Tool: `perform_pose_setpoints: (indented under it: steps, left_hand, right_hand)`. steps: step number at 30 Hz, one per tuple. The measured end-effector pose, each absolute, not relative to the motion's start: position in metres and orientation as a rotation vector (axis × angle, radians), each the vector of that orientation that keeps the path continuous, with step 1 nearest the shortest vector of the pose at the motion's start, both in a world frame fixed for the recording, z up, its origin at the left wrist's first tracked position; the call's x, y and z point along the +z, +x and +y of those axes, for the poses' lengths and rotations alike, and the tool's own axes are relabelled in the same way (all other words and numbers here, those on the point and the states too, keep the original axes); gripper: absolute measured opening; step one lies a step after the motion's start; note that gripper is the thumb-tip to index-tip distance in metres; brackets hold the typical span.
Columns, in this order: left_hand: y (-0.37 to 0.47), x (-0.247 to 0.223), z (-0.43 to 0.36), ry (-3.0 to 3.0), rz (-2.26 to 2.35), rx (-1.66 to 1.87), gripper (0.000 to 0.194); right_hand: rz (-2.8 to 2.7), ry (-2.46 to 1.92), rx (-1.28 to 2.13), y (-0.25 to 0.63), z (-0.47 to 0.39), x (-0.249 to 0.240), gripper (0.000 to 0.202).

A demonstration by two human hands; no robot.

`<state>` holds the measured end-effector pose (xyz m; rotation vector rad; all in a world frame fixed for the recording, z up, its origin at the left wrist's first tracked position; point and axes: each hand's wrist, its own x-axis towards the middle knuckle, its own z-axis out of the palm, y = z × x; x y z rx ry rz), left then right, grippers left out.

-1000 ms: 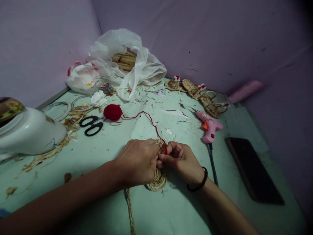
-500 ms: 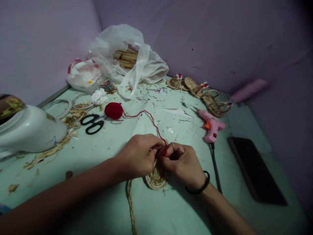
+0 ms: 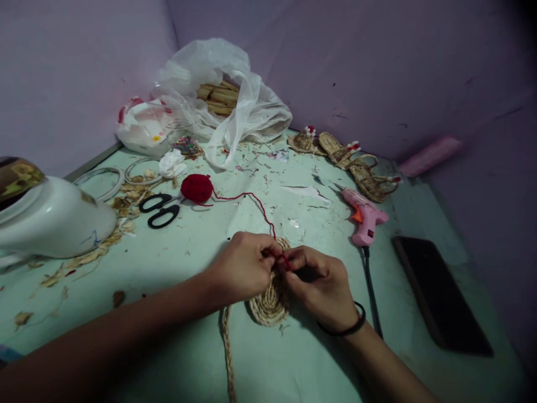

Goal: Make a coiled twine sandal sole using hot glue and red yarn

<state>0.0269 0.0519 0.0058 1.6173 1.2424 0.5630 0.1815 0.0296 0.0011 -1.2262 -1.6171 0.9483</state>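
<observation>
Two purple walls [image 3: 377, 67]: met in a corner behind the work.
Green table [image 3: 268, 364]: littered with dry scraps.
Plastic bag [image 3: 264, 109]: slumped near the corner, with dry stalks [image 3: 220, 101] held inside.
White jug [image 3: 62, 224]: cut off by the left edge of the view.
Left hand [image 3: 243, 268]: curled over the woven coil, with the red yarn pinched at the fingertips.
Right hand [image 3: 325, 285]: set opposite, with the same yarn grasped between thumb and forefinger; whether the coil is gripped too cannot be told.
Dark phone [image 3: 440, 294]: laid at the right, well apart from the coil.
Woven coil [image 3: 268, 308]: placed on the table beneath both hands, its middle hidden by them.
Pink glue gun [image 3: 364, 215]: laid near the phone, untouched.
Small sandals [image 3: 369, 182]: lined up by the back wall, trimmed with beads.
Braid [image 3: 227, 347]: partly covered by the left arm; any join to the coil is hidden.
Scissors [image 3: 163, 217]: left just beside the yarn ball.
Yarn ball [image 3: 196, 188]: stood beyond the hands, its strand paid out.
Red yarn [image 3: 262, 206]: led from ball to fingertips; apparently being looped or knotted over the coil, a step judged unfinished. A firm pinch and evenly drawn slack are called for, with the coil kept unshifted.
</observation>
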Motion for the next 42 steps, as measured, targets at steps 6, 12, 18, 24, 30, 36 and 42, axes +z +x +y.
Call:
perform_pose_setpoints:
  steps: [6, 12, 18, 24, 30, 36, 42]
  left_hand:
    - [0.027, 0.013, 0.049, 1.753, 1.323, 0.515, 0.014]
    - [0.029, 0.016, 0.05, 1.807, 1.398, 0.479, 0.011]
    - [0.031, 0.019, 0.047, 1.911, 1.412, 0.493, 0.01]
    - [0.028, 0.022, 0.057, 1.696, 1.386, 0.529, 0.009]
    - [0.024, 0.034, 0.062, 1.732, 1.469, 0.694, 0.01]
    - [0.023, 0.03, 0.048, 2.087, 1.273, 0.394, 0.019]
    - [0.032, 0.022, 0.042, 2.119, 1.371, 0.323, 0.018]
  right_hand:
    - [-1.236, -1.316, 1.179, 0.178, 0.033, 0.003, 0.013]
    - [-1.212, -1.311, 1.222, 0.18, 0.034, 0.002, 0.012]
    - [-1.469, -1.294, 1.164, 0.183, 0.032, 0.003, 0.01]
    - [-1.471, -1.343, 1.214, 0.187, 0.032, 0.001, 0.011]
    - [-1.304, -1.392, 1.349, 0.186, 0.034, 0.004, 0.017]
    - [-1.222, -1.37, 1.427, 0.183, 0.034, 0.007, 0.018]
    - [-1.324, -1.389, 1.378, 0.184, 0.034, 0.006, 0.012]
